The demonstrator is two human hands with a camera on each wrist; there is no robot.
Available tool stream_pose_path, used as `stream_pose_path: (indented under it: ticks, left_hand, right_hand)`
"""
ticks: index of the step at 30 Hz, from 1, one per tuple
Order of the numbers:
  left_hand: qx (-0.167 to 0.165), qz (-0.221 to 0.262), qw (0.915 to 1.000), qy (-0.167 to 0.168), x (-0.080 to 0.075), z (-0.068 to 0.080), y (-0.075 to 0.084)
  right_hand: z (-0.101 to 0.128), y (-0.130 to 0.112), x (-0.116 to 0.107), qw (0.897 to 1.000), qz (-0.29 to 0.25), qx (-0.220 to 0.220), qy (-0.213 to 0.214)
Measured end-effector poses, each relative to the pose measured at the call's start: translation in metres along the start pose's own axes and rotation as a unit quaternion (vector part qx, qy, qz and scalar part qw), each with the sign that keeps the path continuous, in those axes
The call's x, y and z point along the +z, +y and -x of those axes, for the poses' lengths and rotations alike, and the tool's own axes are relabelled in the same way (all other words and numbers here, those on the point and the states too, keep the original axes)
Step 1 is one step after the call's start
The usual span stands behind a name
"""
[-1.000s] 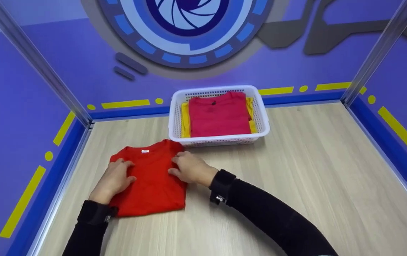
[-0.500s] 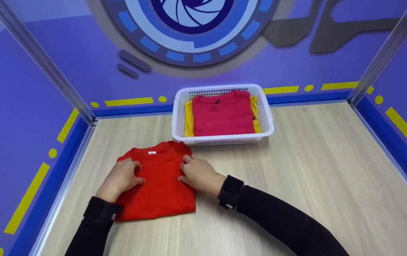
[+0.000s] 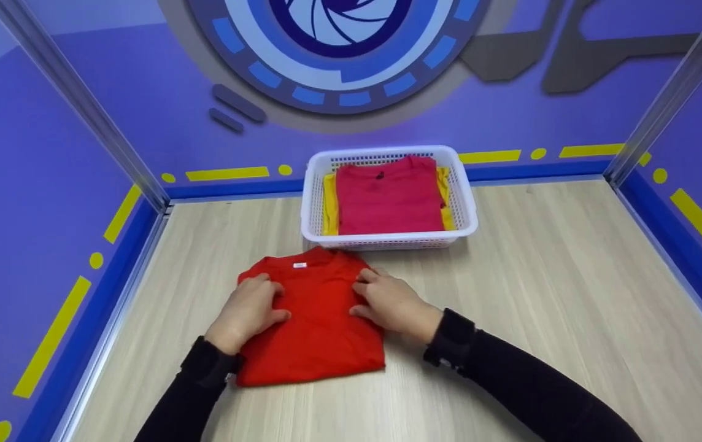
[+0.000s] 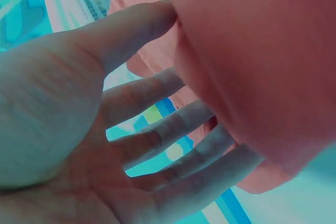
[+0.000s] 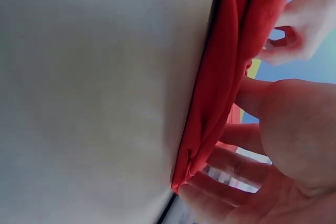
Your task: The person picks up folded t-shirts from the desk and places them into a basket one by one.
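A folded red T-shirt (image 3: pixel 317 334) lies on the wooden tabletop, its collar with a small white label facing away from me. My left hand (image 3: pixel 245 312) grips its left side, thumb on top; in the left wrist view the fingertips reach behind the edge of the cloth (image 4: pixel 252 51). At the opposite side my right hand (image 3: pixel 397 305) holds the shirt with thumb over the top and fingers along the layered edge (image 5: pixel 218 82). Just beyond the collar stands a white plastic basket (image 3: pixel 388 237) holding a folded crimson shirt (image 3: pixel 388 199) over yellow cloth (image 3: pixel 330 205).
Printed blue-purple panels with yellow marks (image 3: pixel 228 174) wall the table at the back and both sides. Metal posts (image 3: pixel 90 110) stand at the back corners. Bare tabletop (image 3: pixel 547 264) stretches to the right of the basket and shirt.
Both hands have slid the red T-shirt to the right along the table, bringing its collar in front of the basket. The view has shifted slightly; the basket stays put.
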State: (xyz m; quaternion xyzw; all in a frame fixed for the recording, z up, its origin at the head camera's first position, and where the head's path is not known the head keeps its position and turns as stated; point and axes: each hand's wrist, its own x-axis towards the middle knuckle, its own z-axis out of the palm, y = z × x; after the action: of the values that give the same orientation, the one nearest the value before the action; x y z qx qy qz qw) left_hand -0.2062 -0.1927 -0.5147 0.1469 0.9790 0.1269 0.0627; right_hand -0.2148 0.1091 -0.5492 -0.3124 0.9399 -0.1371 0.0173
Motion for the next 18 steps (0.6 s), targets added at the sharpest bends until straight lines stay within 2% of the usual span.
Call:
stream_pose_path:
  ticks: [12, 18]
  left_hand:
    - [0.078, -0.002, 0.9969, 0.006, 0.018, -0.02, 0.044]
    - [0.127, -0.052, 0.9898, 0.037, 0.026, -0.029, 0.071]
  right_hand:
    - [0.04, 0.05, -0.015, 0.999, -0.035, 0.007, 0.01]
    - [0.06, 0.073, -0.022, 0.999, -0.036, 0.006, 0.028]
